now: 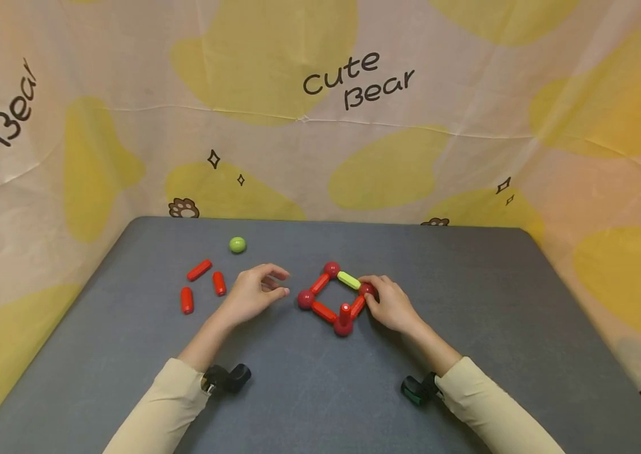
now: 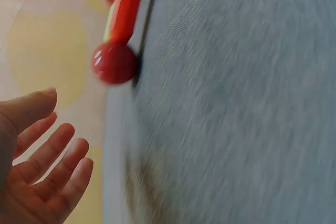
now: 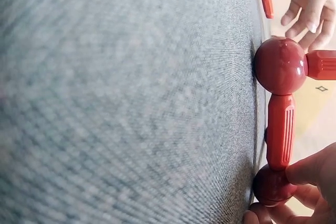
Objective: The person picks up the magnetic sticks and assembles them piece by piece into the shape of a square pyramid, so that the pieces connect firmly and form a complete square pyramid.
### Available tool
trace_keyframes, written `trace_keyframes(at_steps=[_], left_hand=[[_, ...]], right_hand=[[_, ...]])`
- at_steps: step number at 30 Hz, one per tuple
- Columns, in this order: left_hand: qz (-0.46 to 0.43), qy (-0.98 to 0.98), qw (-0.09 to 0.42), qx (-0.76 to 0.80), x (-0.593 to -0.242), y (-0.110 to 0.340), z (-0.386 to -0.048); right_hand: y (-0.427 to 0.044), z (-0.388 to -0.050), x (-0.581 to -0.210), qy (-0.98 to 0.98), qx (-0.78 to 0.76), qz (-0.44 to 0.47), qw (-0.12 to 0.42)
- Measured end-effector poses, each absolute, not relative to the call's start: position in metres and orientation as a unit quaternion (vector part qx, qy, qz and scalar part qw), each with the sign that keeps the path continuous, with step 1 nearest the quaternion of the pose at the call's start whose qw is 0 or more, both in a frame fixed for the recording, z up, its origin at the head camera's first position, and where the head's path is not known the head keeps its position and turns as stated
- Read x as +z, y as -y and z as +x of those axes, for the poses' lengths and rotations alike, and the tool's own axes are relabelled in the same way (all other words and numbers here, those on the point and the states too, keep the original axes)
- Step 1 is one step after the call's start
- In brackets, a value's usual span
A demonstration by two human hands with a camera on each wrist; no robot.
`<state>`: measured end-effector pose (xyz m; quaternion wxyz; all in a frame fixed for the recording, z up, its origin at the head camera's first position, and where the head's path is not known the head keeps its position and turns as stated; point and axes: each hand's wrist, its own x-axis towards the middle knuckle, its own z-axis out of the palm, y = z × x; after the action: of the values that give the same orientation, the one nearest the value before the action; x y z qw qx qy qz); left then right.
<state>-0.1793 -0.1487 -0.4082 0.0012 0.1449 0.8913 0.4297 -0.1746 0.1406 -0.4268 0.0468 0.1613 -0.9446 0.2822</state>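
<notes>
A four-sided frame of red balls and rods lies on the table. Its sides are red rods (image 1: 324,311) except for one yellow-green rod (image 1: 349,280) at the far right. From the nearest ball (image 1: 343,326) another red rod (image 1: 345,312) stands upright. My right hand (image 1: 391,306) pinches the right corner ball (image 3: 273,186) between thumb and fingers. My left hand (image 1: 252,293) hovers left of the frame, fingers loosely bent and holding nothing, apart from the left corner ball (image 1: 306,299). In the left wrist view its fingers (image 2: 65,169) are spread.
Several loose red pieces, one a short rod (image 1: 219,284), lie left of my left hand on the grey table (image 1: 320,391). A green ball (image 1: 238,244) sits behind them. A printed cloth (image 1: 275,170) hangs along the table's back and sides.
</notes>
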Motion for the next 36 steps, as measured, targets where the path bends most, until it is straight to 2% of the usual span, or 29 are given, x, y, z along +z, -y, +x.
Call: trace_keyframes(at_steps=[9, 21, 36], left_hand=[[0.067, -0.909, -0.050, 0.408, -0.395, 0.192, -0.180], [-0.001, -0.939, -0.085, 0.334, -0.398, 0.231, -0.184], [-0.016, -0.956, -0.050, 0.288, -0.410, 0.235, -0.190]], right_hand=[[-0.142, -0.176, -0.427, 0.946, 0.279, 0.160, 0.044], [-0.141, -0.177, -0.427, 0.947, 0.274, 0.161, 0.045], [-0.140, -0.175, -0.428, 0.947, 0.276, 0.160, 0.045]])
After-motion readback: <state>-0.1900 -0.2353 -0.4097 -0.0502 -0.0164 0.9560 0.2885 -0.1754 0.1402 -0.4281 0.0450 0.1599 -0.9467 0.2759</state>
